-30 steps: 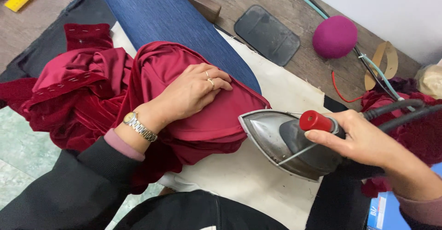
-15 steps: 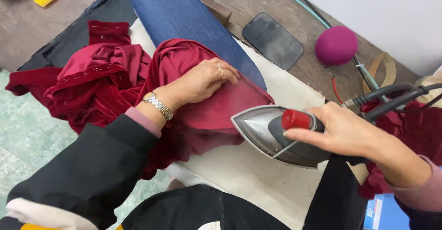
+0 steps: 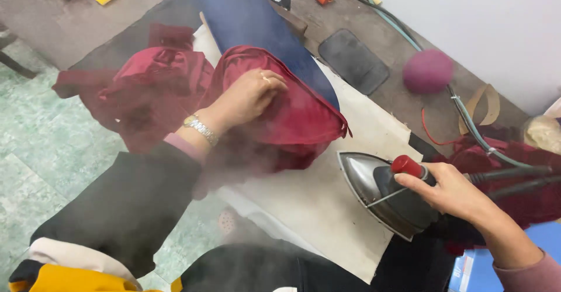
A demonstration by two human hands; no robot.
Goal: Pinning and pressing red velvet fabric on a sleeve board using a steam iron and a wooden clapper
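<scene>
Pressing a dark red garment (image 3: 292,117) on a padded bench (image 3: 327,210), part done.
Left hand (image 3: 248,96) lies flat, grip apart, on the steaming cloth; right hand (image 3: 453,193), grip clamped on the steam iron (image 3: 380,193), just beside it; bunched fabric looks unpressed.

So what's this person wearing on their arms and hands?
The left hand has a ring on one finger and a metal-link wristwatch, with a black sleeve over a pink cuff. The right hand is bare, with a pink sleeve at the forearm.
</scene>
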